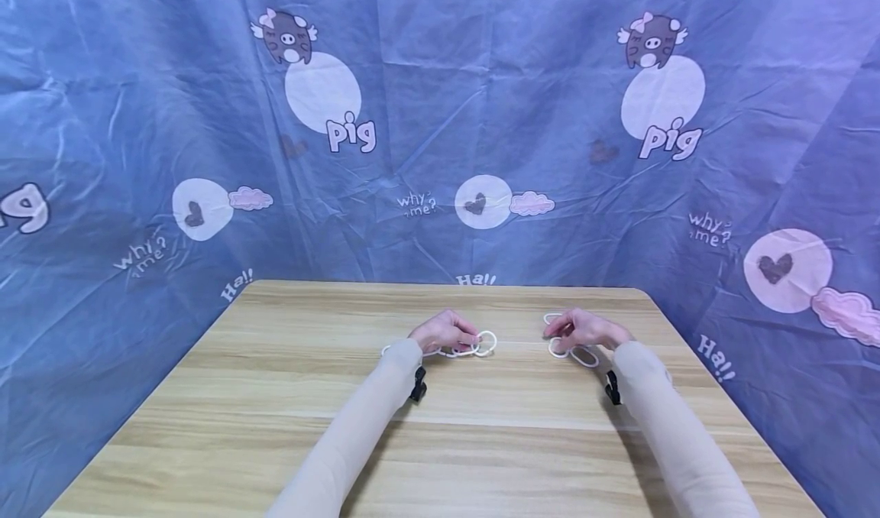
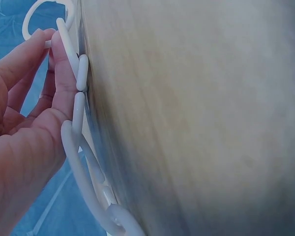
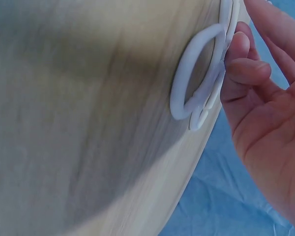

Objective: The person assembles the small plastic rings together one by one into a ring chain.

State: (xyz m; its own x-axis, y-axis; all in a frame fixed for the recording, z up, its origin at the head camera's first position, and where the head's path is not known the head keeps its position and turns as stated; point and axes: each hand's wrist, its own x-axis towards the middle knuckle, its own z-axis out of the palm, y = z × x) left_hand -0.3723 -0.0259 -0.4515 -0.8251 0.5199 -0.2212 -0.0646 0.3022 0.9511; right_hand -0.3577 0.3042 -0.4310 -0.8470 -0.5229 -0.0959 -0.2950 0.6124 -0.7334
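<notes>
My left hand (image 1: 443, 331) pinches a white plastic link near the right end of a chain of joined white links (image 2: 78, 172). Past the fingertips, a rounded end link (image 1: 494, 342) stands out to the right. Part of the chain is hidden behind the hand in the head view. My right hand (image 1: 584, 328) is over a small group of white links on the right, its fingers partly bent and close to them. An oval link (image 3: 184, 64) lies on the table beside these fingers. Whether the fingertips touch a link is unclear.
A light wood-grain table (image 1: 412, 464) lies under both hands. Behind and beside it hangs a blue cloth (image 1: 426, 121) printed with pigs and words. Each wrist wears a black device, including the left wrist camera (image 1: 418, 386).
</notes>
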